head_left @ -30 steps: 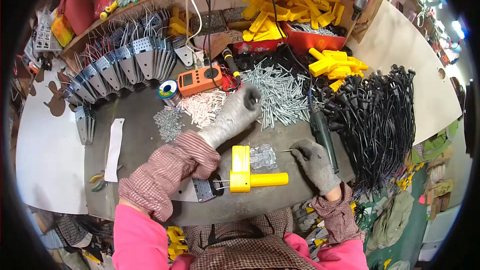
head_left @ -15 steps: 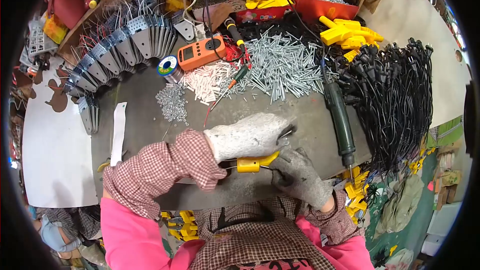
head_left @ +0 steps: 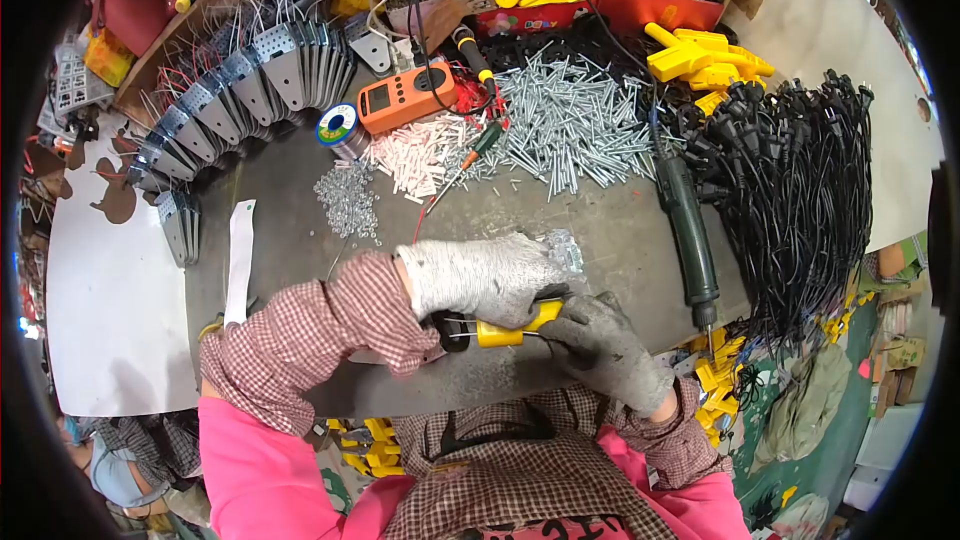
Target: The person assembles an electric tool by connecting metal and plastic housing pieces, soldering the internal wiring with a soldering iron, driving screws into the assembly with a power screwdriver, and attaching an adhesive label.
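1. Left hand point(head_left: 490, 280), in a whitish knitted glove with dark fingertips: fingers curled down and gripping the bright yellow plastic fitting with a tubular body point(head_left: 499, 334) from above.
2. Right hand point(head_left: 608, 345), in a grey, soiled knitted glove: fingers closed on the right end of the same fitting. Fingertips partly hidden; whether they also pinch a smaller piece cannot be told.
3. The yellow fitting lies between the two hands, near the front edge of the dark grey worktop point(head_left: 630, 262). Thin metal prongs point(head_left: 461, 335) project from its left end, toward the left cuff.
4. Just beyond the gloves, a clear moulded plastic piece point(head_left: 566, 249) rests on the worktop, partly covered by the left hand.
5. Further back, from left to right: a heap of small shiny nut-like pieces point(head_left: 346, 202), a heap of pale pink tubular pieces point(head_left: 412, 153) and a large heap of silver metal screws point(head_left: 575, 125).
6. A slim tool with a green and orange handle point(head_left: 487, 141) lies between the last two heaps.
7. Behind the pink heap: an orange rectangular instrument with a small display point(head_left: 408, 100), just beside a blue-and-green-labelled wire spool point(head_left: 339, 127).
8. Right side: a dark green cylindrical power screwdriver point(head_left: 687, 240), next to a thick bundle of black plugged cords point(head_left: 800, 200).
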The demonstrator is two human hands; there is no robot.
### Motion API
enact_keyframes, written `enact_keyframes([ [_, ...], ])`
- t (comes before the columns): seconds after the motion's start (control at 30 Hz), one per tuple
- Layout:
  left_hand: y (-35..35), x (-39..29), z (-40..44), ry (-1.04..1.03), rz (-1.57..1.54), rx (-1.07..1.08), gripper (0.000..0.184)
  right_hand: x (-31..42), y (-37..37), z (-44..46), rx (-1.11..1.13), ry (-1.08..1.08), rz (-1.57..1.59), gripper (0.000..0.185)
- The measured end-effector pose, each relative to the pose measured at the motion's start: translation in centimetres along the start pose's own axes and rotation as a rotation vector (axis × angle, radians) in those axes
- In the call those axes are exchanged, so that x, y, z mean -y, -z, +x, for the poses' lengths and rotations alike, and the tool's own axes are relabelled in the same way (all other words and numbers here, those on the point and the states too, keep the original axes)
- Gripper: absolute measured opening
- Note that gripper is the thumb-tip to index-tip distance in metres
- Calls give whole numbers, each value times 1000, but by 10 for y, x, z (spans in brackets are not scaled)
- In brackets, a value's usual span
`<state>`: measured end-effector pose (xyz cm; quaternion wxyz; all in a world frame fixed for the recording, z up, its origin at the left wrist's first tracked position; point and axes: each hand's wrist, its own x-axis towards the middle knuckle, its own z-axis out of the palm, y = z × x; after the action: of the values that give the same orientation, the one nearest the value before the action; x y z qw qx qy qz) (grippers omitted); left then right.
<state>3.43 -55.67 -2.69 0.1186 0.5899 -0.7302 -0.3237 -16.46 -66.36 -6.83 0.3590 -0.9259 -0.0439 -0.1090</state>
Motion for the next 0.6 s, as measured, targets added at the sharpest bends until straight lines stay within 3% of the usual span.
enact_keyframes([
  [0.1, -1, 4, -8, -132, 77, -70, 52, -4, -1, -3, 15, 42, 19, 24],
  [0.17, -2, 1, -7, -55, 97, 5, 53, -3, 0, -3, 28, 64, 18, 25],
  [0.27, 1, -2, -7, 102, -110, 26, 46, -2, 0, -1, 42, 44, 26, 23],
  [0.3, 0, -4, -6, 206, -241, 12, 43, -7, -2, -4, 83, 49, 34, 34],
  [0.33, -10, -3, -2, 186, -92, -61, 36, -9, -4, -5, 122, 52, 43, 45],
  [0.43, -23, -4, -4, 74, 68, -186, 37, -3, 3, -2, 162, 27, 4, 46],
  [0.47, -18, -5, -6, 93, 64, -58, 42, -1, 4, 0, 166, 29, 3, 46],
  [0.53, -1, -3, -31, 49, 117, 2, 44, 2, 2, 4, 12, 74, 42, 24],
  [0.6, -2, 1, -44, 78, 207, 67, 47, 0, 0, 2, 38, 87, -4, 25],
])
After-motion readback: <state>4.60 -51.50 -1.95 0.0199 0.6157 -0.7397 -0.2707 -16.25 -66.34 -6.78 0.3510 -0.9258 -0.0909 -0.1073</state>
